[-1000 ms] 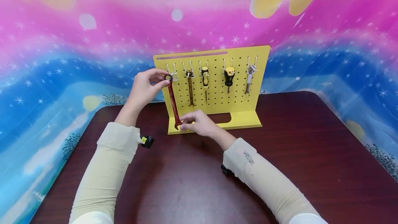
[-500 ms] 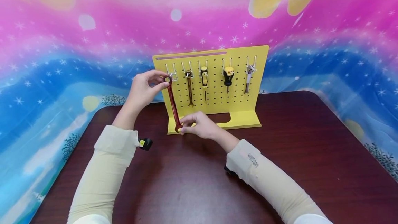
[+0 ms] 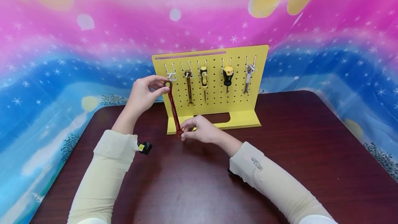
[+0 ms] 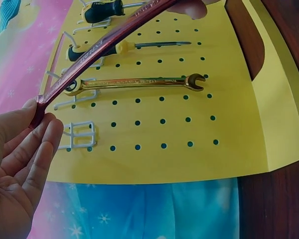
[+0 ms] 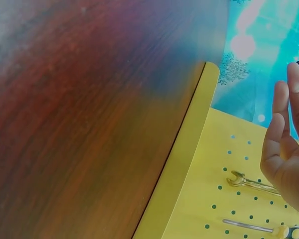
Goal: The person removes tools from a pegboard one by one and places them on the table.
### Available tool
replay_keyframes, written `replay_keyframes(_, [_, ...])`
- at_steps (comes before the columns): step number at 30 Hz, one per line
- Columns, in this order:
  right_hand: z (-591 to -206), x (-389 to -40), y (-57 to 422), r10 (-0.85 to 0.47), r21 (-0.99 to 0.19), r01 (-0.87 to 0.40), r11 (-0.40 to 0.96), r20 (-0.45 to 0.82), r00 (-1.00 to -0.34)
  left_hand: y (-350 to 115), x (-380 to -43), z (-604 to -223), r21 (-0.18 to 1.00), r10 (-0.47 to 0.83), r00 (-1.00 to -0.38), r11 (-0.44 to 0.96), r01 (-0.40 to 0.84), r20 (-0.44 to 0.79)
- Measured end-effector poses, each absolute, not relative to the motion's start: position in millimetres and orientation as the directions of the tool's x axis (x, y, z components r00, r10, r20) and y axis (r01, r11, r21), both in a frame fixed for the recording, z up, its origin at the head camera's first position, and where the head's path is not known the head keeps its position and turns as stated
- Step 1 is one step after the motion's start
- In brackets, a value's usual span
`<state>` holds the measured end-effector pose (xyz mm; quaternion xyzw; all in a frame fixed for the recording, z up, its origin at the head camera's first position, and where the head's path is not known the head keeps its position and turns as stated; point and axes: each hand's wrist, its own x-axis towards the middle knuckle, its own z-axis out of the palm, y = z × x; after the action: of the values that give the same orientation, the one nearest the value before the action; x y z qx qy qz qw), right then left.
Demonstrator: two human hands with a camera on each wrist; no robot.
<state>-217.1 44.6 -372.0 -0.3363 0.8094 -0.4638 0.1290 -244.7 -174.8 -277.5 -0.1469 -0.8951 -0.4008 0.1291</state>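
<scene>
A red combination wrench (image 3: 173, 108) slants in front of the yellow pegboard (image 3: 236, 104), ring end up. My left hand (image 3: 143, 94) pinches the ring end between thumb and fingers, close below a bare white wire hook (image 3: 171, 76). At the lower, open end, my right hand (image 3: 200, 130) pinches the wrench with thumb and fingertips, which partly cover it. In the left wrist view the red shaft (image 4: 97, 52) crosses in front of the board, apart from the hook. Only a bit of the wrench shows at the right wrist view's edge.
On the board's other hooks hang a gold wrench (image 3: 190, 91), a slim yellow-and-black screwdriver (image 3: 204, 77), a stubby black-and-yellow screwdriver (image 3: 228, 76) and a silver wrench (image 3: 248, 81). The board's foot stands on a dark wooden table (image 3: 295, 141). A printed cloth (image 3: 199, 20) hangs behind.
Both hands have moved a little down and toward me with the red wrench. Its ring end, earlier overlapping the left hook, is now just below it.
</scene>
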Motion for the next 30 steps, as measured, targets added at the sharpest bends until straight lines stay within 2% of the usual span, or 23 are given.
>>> replay_keyframes(7, [-371,-209,45,-0.676,-0.824,-0.433,0.365,0.085,-0.732,-176,-242,-285,0.689,0.163,-0.926,0.627,0.364,0.340])
replay_keyframes(21, [-376,-192,47,-0.688,-0.897,-0.274,0.347,-0.045,-0.724,-180,-242,-303,0.698,0.222,-0.935,0.622,0.353,0.276])
replay_keyframes(30, [-379,-181,48,-0.714,-0.903,-0.259,0.344,-0.072,-0.696,-180,-241,-316,0.732,0.233,-0.947,0.601,0.320,0.222])
